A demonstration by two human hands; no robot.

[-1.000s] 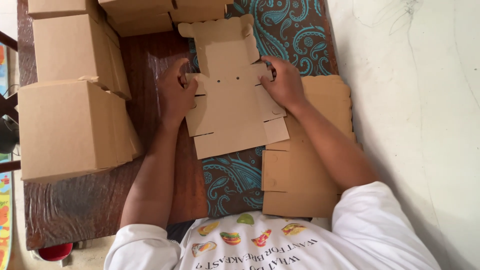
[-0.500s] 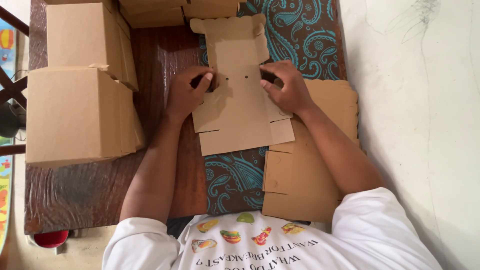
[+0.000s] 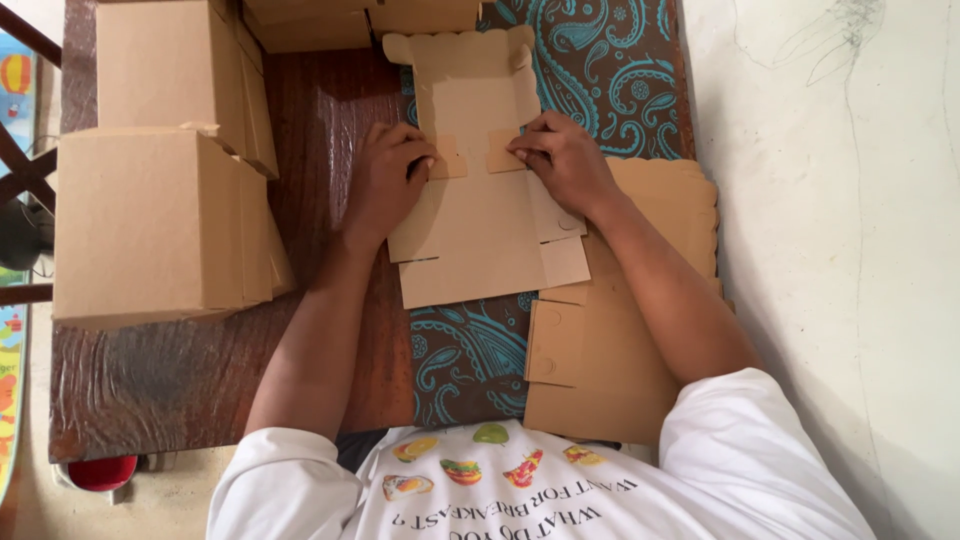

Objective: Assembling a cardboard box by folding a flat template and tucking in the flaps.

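Our fingers (image 3: 412,152) on the left hand (image 3: 385,185) are curled and pressing one small folded tab flat onto the flat brown die-cut cardboard box blank (image 3: 480,225); they clamp nothing, they only push down. The blank lies in the middle of the dark wooden table (image 3: 200,370), partly over the teal paisley-patterned cloth (image 3: 465,355). At the far left stand the assembled plain brown cardboard boxes (image 3: 150,225), well apart from our work. Moving right, our right hand (image 3: 565,160) mirrors the left, fingertips bent and pressing the opposite tab. To crease well, we judge that both tabs want equal pressure along their score lines, with the blank kept square. Further right, under our right forearm, rests the stack of flat brown cardboard blanks (image 3: 640,330).
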